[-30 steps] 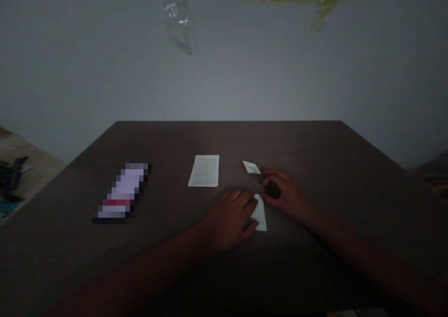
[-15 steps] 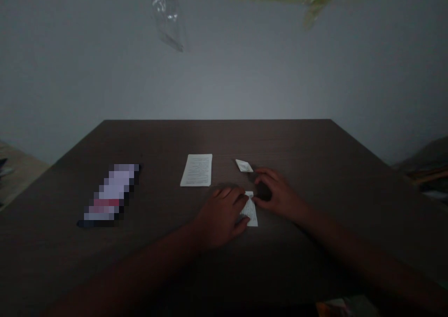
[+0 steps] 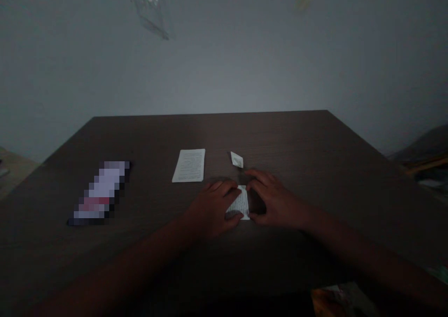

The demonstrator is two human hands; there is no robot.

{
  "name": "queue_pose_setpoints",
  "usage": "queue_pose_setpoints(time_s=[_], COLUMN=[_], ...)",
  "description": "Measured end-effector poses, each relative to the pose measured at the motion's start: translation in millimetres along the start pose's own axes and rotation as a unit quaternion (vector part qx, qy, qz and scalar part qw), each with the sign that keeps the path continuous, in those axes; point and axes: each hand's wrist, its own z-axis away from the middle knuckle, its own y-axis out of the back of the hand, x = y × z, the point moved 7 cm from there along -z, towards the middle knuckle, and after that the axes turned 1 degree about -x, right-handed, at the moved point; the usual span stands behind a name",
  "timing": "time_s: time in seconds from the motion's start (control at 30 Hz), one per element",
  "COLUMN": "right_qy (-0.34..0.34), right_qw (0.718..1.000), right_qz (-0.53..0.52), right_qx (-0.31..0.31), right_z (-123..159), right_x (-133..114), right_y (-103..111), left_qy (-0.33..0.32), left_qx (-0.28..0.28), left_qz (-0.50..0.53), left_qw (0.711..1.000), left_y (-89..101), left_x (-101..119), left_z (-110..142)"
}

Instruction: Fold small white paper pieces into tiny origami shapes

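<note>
A small sheet of printed paper (image 3: 240,205) lies on the dark table between my hands. My left hand (image 3: 214,209) rests over the sheet's left part, covering it, with the thumb and fingers apart. Along the right edge is my right hand (image 3: 275,199), its thumb near the lower corner and its curved fingers near the upper one, spaced apart. Just beyond my right fingertips sits a small folded piece of white paper (image 3: 237,159). A stack of printed paper (image 3: 189,165) lies farther left.
A phone-like device (image 3: 100,193), its screen pixelated, lies at the left of the table (image 3: 150,135). Behind the table is a pale wall (image 3: 224,65) with a clear plastic bag (image 3: 152,11) against it. A colourful object (image 3: 341,300) shows at the bottom edge.
My right thumb has moved from the sheet's upper edge down to its lower right corner. The whole view has shifted slightly, carrying everything left and up.
</note>
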Motion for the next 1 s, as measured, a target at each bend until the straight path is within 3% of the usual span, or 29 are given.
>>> queue_pose_setpoints(time_s=[0.27, 0.63, 1.0], right_qy=[-0.021, -0.105, -0.037], right_qw=[0.999, 0.990, 0.997], right_qz=[-0.005, -0.012, -0.017], right_qx=[0.039, 0.088, 0.058], right_z=[5, -11, -16], right_x=[-8, 21, 24], right_y=[-6, -8, -7], left_qy=[0.012, 0.028, 0.026], left_qx=[-0.004, -0.022, -0.013], left_qz=[0.002, 0.027, 0.019], left_qw=[1.000, 0.999, 0.999], left_y=[-2.3, -3.0, -7.6], left_x=[-1, -3, -5], left_z=[-4, -5, -2])
